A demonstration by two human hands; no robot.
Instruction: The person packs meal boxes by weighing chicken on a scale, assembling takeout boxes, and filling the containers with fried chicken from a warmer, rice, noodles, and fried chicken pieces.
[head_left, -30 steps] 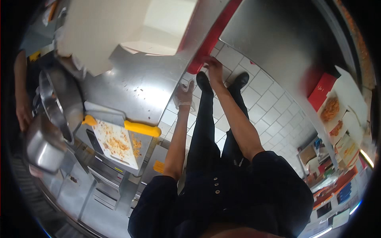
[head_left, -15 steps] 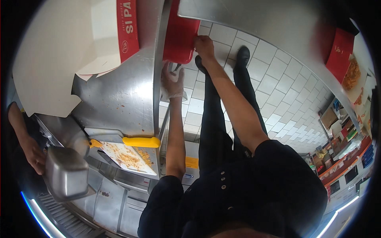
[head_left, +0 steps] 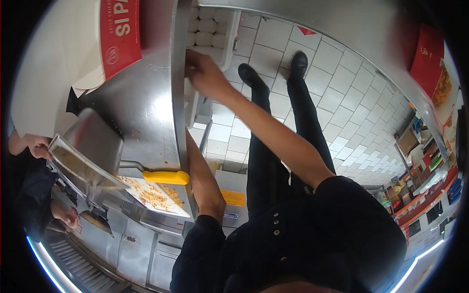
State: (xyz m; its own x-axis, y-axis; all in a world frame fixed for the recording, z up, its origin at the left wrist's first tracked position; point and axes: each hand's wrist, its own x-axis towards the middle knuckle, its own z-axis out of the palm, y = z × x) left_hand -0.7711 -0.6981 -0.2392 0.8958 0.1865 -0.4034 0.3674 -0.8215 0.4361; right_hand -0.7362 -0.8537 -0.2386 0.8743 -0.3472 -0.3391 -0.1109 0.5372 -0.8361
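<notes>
My right hand [head_left: 201, 71] reaches in at the steel counter's near edge, above a pale bin [head_left: 192, 100] below the counter. Its fingers look curled; their tips and anything in them are hidden by the edge. My left forearm [head_left: 201, 178] passes under the same edge, and the hand at its end is out of sight. Just beyond my right hand, a white tub [head_left: 227, 41] holds rows of white rounded pieces [head_left: 205, 38].
On the steel counter [head_left: 151, 122] lie a yellow-handled tool [head_left: 166, 177] and a crumb-covered white board [head_left: 151, 195]. A co-worker's hand [head_left: 38, 146] grips a steel pan [head_left: 93, 141] at left. A red-and-white carton [head_left: 120, 39] stands at far left. White floor tiles [head_left: 278, 39] extend right.
The red tray has gone from view, revealing the white tub. My right hand moved left to the counter edge; my gloved left hand went under it. The co-worker's steel pan moved up over the counter.
</notes>
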